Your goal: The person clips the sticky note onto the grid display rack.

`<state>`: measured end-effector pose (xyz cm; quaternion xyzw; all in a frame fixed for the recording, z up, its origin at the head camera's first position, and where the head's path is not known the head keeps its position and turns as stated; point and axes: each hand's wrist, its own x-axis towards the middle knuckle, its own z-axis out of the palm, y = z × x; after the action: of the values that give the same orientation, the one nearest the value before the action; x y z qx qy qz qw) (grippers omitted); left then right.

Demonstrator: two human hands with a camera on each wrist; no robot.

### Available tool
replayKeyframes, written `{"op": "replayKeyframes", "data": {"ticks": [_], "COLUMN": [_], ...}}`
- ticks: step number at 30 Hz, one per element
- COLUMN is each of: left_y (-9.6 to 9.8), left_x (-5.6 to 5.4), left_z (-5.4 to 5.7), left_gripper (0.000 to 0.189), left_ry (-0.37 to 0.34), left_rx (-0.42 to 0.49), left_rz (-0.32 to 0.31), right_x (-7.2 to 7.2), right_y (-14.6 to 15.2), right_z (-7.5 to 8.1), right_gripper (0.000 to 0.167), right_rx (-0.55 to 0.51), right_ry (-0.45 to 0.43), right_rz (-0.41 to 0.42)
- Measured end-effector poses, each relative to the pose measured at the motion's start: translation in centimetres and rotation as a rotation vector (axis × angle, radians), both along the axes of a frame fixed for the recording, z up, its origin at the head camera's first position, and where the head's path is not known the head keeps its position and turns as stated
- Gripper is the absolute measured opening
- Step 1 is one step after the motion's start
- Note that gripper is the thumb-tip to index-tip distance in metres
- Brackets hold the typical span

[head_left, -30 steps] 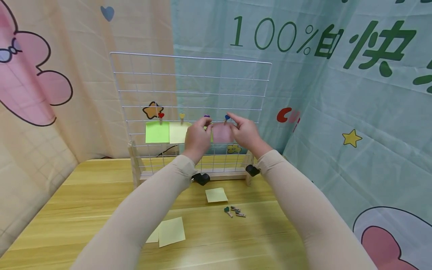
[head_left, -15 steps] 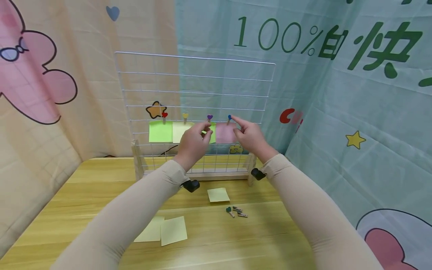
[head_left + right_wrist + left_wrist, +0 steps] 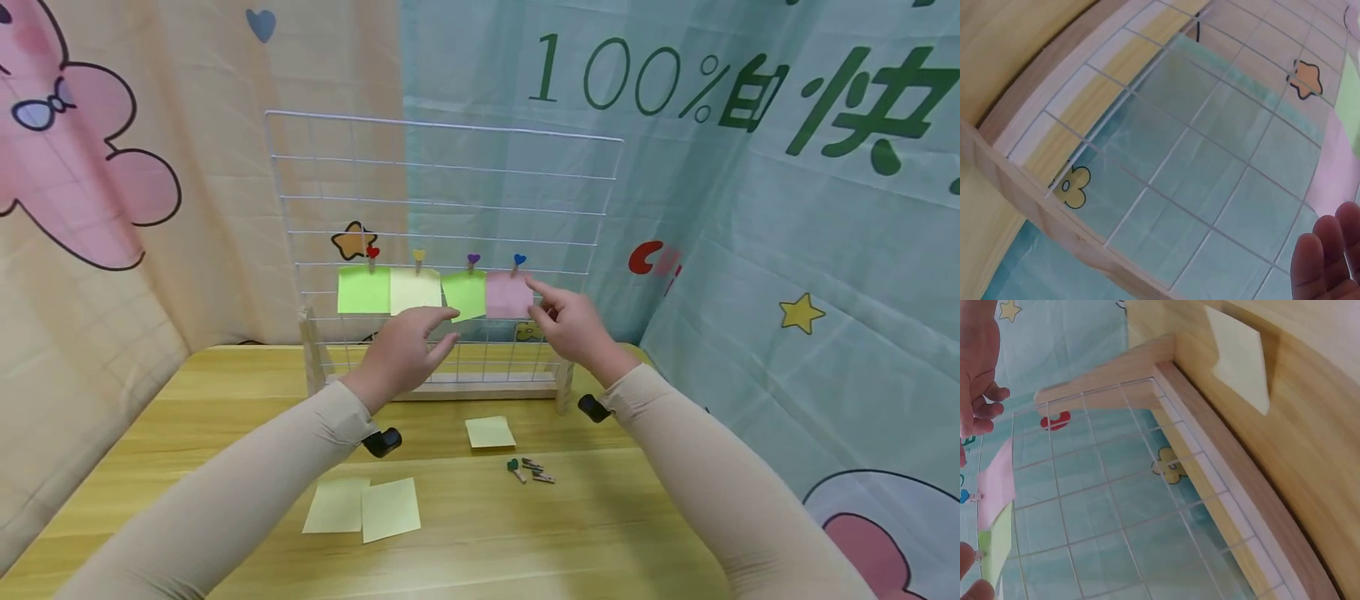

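On the white wire grid [image 3: 450,204] hangs a row of sticky notes under small heart-topped clothespins: a green note [image 3: 363,290], a pale yellow note [image 3: 415,290], a second green note [image 3: 467,293] that tilts, and a pink note [image 3: 509,295] under a blue-heart clothespin [image 3: 519,263]. My left hand [image 3: 405,346] is in front of the grid, below the yellow note, thumb and fingers apart with nothing between them. At the pink note's right edge, my right hand [image 3: 573,325] has its index finger extended and holds nothing. In the right wrist view its fingertips [image 3: 1308,256] show near the pink note.
Two pale yellow notes [image 3: 392,510] lie side by side on the wooden table [image 3: 225,433]. Another yellow note [image 3: 491,432] is nearer the grid's wooden base [image 3: 480,390]. Several small clothespins [image 3: 534,472], one with a green heart, lie beside it. Printed curtains hang behind.
My left hand has moved down and left, away from the notes, and its fingers have spread. The right hand has come off the blue-heart clothespin, slightly down and right. The pink note stays hanging.
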<state>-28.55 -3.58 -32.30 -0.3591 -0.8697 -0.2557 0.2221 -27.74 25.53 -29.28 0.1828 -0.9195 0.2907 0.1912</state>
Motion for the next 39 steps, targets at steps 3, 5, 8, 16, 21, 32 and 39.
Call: {"op": "replayKeyframes", "data": {"ticks": [3, 5, 8, 16, 21, 32, 39], "left_y": [-1.1, -1.7, -2.8, -5.6, -7.1, -9.7, -11.1], "left_x": [0.6, 0.9, 1.4, 2.5, 3.2, 4.4, 5.1], "left_z": [-0.5, -0.8, -1.2, -2.6, -3.5, -4.9, -5.8], "left_gripper": [0.042, 0.043, 0.044, 0.053, 0.059, 0.07, 0.074], "left_ry": [0.031, 0.041, 0.034, -0.057, -0.125, -0.201, -0.265], "left_rx": [-0.046, -0.071, -0.101, -0.161, -0.202, -0.267, -0.277], "left_rz": [-0.007, -0.006, -0.001, 0.062, 0.092, 0.133, 0.146], "right_x": [0.4, 0.8, 1.4, 2.7, 3.2, 4.2, 4.8], "right_y": [0.2, 0.4, 0.6, 1.5, 1.8, 2.0, 2.4], "right_z": [-0.6, -0.9, -1.5, -3.8, -5.1, -7.5, -9.2], "right_gripper": [0.05, 0.05, 0.051, 0.058, 0.061, 0.066, 0.066], "right_rx": [0.03, 0.067, 0.105, 0.176, 0.214, 0.273, 0.292], "right_ry": [0.003, 0.001, -0.014, -0.103, -0.125, -0.168, -0.199], "right_rz": [0.006, 0.001, 0.001, 0.034, 0.043, 0.025, 0.052]}}
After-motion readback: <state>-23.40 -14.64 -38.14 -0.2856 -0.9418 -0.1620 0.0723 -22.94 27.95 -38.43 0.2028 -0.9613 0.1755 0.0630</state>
